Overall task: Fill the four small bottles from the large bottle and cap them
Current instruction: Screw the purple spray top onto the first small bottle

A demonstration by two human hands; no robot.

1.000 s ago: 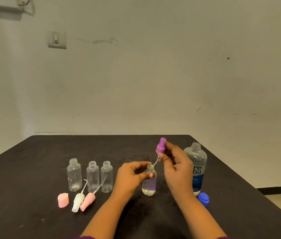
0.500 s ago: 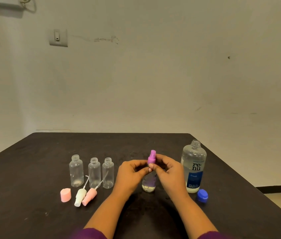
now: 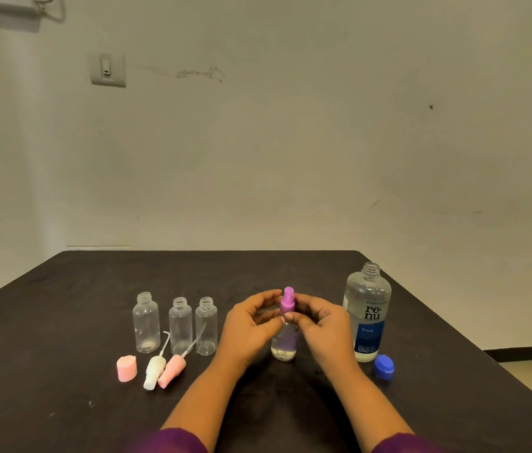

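Capping: purple spray cap (image 3: 288, 300) on small clear filled bottle (image 3: 285, 349), pinched by right hand (image 3: 323, 325) for twisting.
Left hand (image 3: 248, 328): gripping bottle neck, steadying it on black tabletop (image 3: 94, 289).

Head-worn wide-angle view, facing forward and slightly down, table (image 3: 62, 322) near, wall (image 3: 290, 142) beyond.

The person wears purple: a left sleeve (image 3: 173, 441) and a right sleeve (image 3: 402, 444) show at the near edge, forearms bare.
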